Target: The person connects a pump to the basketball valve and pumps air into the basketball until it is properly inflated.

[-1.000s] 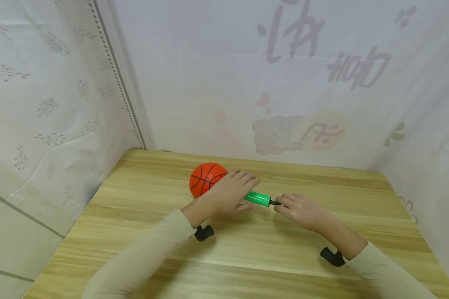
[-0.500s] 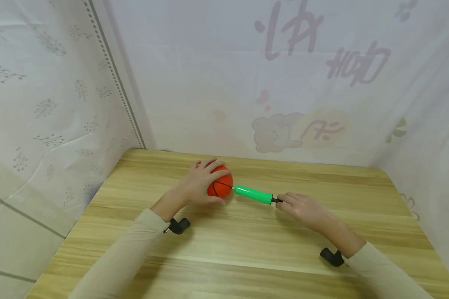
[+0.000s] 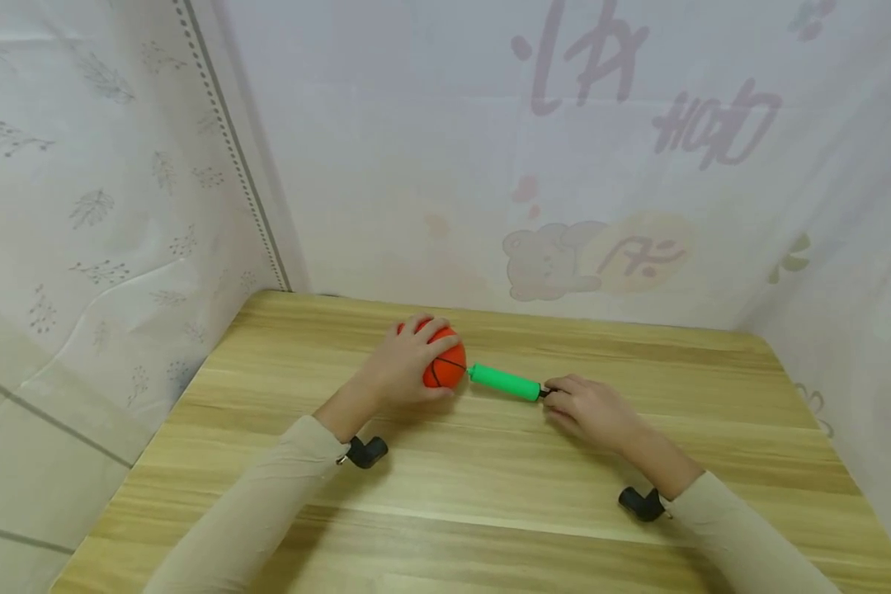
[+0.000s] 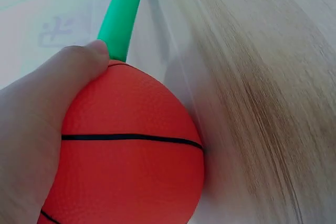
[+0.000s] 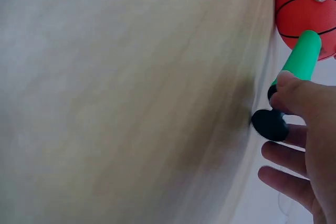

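A small orange-red basketball [image 3: 447, 368] with black lines sits on the table toward the back. My left hand [image 3: 397, 370] grips it from the left, fingers spread over the top and thumb at the near side. A green hand pump [image 3: 505, 382] extends rightward from the ball, its narrow tip meeting the ball's side; whether a needle is inside the ball is hidden. At the pump's other end my right hand [image 3: 592, 412] pinches the black rod, and the thumb lies by the barrel's end in the right wrist view. A round black handle end [image 5: 270, 125] shows beside the fingers.
The wood-grain table [image 3: 490, 495] has patterned cloth [image 3: 386, 165] hanging close behind it and at both sides. A black camera mount is on each wrist, the left mount [image 3: 367, 452] and the right mount [image 3: 641, 503], low over the tabletop.
My left hand has gone from the green pump barrel leftward onto the basketball. The ball has shifted slightly right, up to the pump's tip. My right hand has stayed at the pump's black end, moving little.
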### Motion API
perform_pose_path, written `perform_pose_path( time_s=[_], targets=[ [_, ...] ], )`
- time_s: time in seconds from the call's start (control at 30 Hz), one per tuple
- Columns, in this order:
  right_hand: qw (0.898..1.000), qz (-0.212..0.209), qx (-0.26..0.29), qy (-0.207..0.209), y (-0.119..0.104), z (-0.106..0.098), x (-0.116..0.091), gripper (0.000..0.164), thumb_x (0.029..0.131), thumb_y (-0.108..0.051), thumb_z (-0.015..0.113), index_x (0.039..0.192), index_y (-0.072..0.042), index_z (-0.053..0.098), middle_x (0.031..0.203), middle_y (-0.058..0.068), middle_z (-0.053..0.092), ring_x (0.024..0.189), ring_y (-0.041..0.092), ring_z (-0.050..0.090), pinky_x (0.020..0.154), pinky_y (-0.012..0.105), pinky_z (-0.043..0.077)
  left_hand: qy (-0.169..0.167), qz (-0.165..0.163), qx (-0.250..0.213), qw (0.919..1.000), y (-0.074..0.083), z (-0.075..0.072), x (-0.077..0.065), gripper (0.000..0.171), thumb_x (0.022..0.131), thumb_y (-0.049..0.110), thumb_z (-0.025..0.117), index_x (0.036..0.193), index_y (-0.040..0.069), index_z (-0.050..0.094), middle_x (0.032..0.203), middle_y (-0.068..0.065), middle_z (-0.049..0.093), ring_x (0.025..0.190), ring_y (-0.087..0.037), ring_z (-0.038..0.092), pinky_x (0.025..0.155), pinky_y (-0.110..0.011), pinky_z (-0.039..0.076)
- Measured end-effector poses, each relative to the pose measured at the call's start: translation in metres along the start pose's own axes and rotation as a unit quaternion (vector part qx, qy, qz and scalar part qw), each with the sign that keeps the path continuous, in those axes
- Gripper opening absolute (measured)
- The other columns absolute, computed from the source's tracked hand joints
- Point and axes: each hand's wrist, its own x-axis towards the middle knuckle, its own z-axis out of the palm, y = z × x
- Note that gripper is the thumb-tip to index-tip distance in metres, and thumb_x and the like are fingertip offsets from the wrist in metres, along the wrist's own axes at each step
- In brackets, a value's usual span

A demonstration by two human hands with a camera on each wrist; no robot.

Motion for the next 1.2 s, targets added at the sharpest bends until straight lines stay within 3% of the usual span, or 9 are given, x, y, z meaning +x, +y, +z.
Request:
perform_pose_path(
  time_s=[0.13,0.27,0.5,0.67,0.93,1.2],
  targets=[
    [0.999,0.025,-0.009,0.023,0.000,-0.003,0.009,0.013,0.086,-0.019,0.083,0.090,-0.009,0.074,0.108,0.016,0.072,0.099,0.031,0.070,0.080,0.043,0.059,-0.005,-0.003,0.010,0.9999,0.003,0.000,0.002,0.072,0.081,0.054,0.080,0.140,0.022,0.056,0.149,-0.010,0.045,0.135,-0.038,0.038,0.100,-0.064,0.041],
    [0.998,0.060,-0.011,0.031,-0.002,-0.014,0.031,0.016,0.087,-0.023,0.082,0.089,-0.010,0.073,0.103,0.012,0.073,0.092,0.028,0.071,0.074,0.039,0.059,-0.005,-0.009,0.011,0.9999,0.003,0.000,0.003,0.071,0.081,0.054,0.080,0.140,0.022,0.057,0.149,-0.010,0.045,0.136,-0.038,0.037,0.101,-0.064,0.041],
    [0.985,0.138,0.045,-0.092,-0.019,-0.015,0.084,0.034,0.099,-0.035,0.067,0.120,-0.009,0.071,0.117,0.007,0.073,0.104,0.026,0.071,0.085,0.042,0.057,-0.001,-0.012,0.023,0.9997,0.001,0.001,0.002,0.064,0.086,0.055,0.075,0.139,0.023,0.058,0.151,-0.010,0.045,0.137,-0.039,0.038,0.100,-0.064,0.041],
    [0.973,0.167,0.097,-0.129,-0.029,0.004,0.112,0.038,0.102,-0.032,0.062,0.128,-0.004,0.066,0.120,0.010,0.071,0.106,0.027,0.069,0.087,0.043,0.056,0.012,-0.006,0.025,0.9996,0.000,0.003,0.002,0.059,0.087,0.054,0.074,0.136,0.024,0.059,0.149,-0.009,0.047,0.135,-0.039,0.040,0.097,-0.063,0.043],
    [0.959,0.202,0.150,-0.128,-0.036,0.027,0.124,0.024,0.100,-0.022,0.056,0.116,-0.007,0.068,0.098,0.002,0.070,0.082,0.014,0.062,0.075,0.036,0.054,0.028,0.001,0.020,0.9994,-0.001,0.006,0.003,0.057,0.087,0.052,0.074,0.133,0.024,0.059,0.145,-0.009,0.048,0.133,-0.038,0.041,0.095,-0.063,0.043],
    [0.964,0.205,0.133,-0.101,-0.039,0.039,0.126,0.013,0.095,-0.019,0.056,0.100,-0.012,0.067,0.079,-0.003,0.060,0.069,0.013,0.054,0.062,0.032,0.046,0.037,0.003,0.032,0.9988,0.001,0.008,0.002,0.057,0.087,0.054,0.073,0.134,0.024,0.060,0.145,-0.010,0.049,0.132,-0.037,0.042,0.095,-0.063,0.043]
  ],
)
